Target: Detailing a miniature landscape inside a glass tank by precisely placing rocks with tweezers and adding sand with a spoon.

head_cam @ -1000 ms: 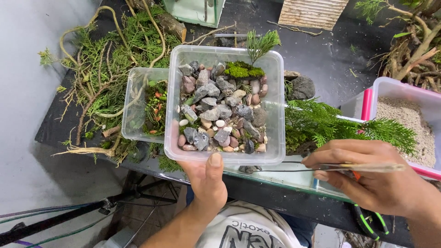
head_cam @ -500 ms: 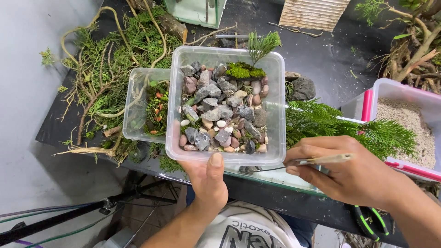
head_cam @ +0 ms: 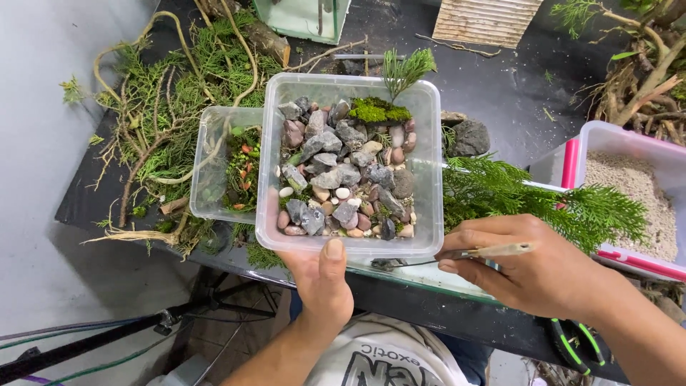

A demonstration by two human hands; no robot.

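your left hand (head_cam: 323,280) grips the tub (head_cam: 348,163) of stones at centre frame; your right hand (head_cam: 532,268), lower right, has its fingers pinching tweezers (head_cam: 457,255).

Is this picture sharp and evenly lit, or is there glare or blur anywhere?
Head view: soft, even light with weak shadows; the stones in the clear tub look crisp; faint sheen on the tub's walls; the tweezers in the right hand look slightly smeared; the left hand is sharp; edges bow a little.

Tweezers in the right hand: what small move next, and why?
Probably lift the tweezers tip over the container rim toward the stones: the right hand holds them below the rim, while the left hand steadies the container.
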